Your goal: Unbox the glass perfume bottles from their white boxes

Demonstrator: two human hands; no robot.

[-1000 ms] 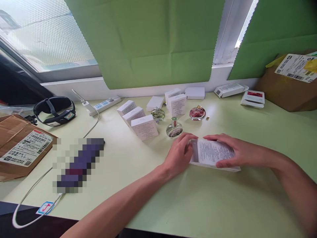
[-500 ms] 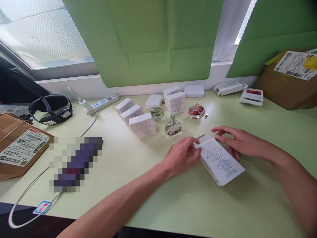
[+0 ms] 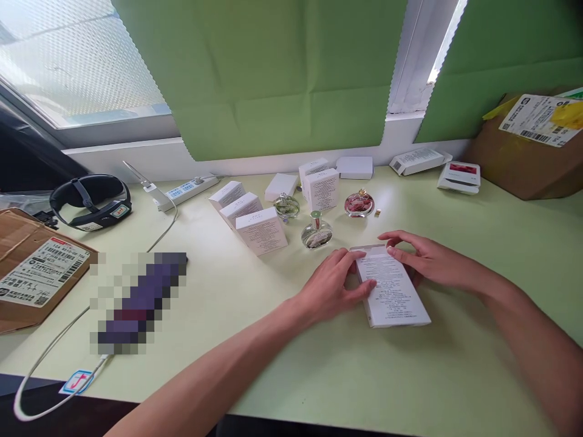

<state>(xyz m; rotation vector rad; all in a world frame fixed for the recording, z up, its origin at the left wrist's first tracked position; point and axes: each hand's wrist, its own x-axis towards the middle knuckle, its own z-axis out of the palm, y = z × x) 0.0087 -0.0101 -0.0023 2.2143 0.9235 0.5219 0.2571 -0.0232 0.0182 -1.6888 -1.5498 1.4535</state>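
Observation:
A white printed carton [image 3: 394, 297] lies on the table, its text side up and a flap at its far end. My left hand [image 3: 334, 282] grips the carton's left edge, thumb on top and fingers at the far corner. On the other side, my right hand [image 3: 416, 258] holds the right edge near the far end; some of its fingers are hidden behind the carton. Just beyond stands a clear perfume bottle [image 3: 317, 235] with a green-topped cap. Farther back are a green perfume bottle [image 3: 286, 208] and a red perfume bottle [image 3: 359, 205].
White cartons [image 3: 261, 232] stand in a row left of the bottles, with others behind. To the left are a power strip [image 3: 191, 189], a black headset [image 3: 91, 203], a blurred-out phone [image 3: 143, 297] and a brown parcel [image 3: 40, 267]. A cardboard box [image 3: 510, 164] fills the back right.
The carton has turned more upright in view and shifted slightly left. My right hand has moved left with it, and my left thumb now lies on its face.

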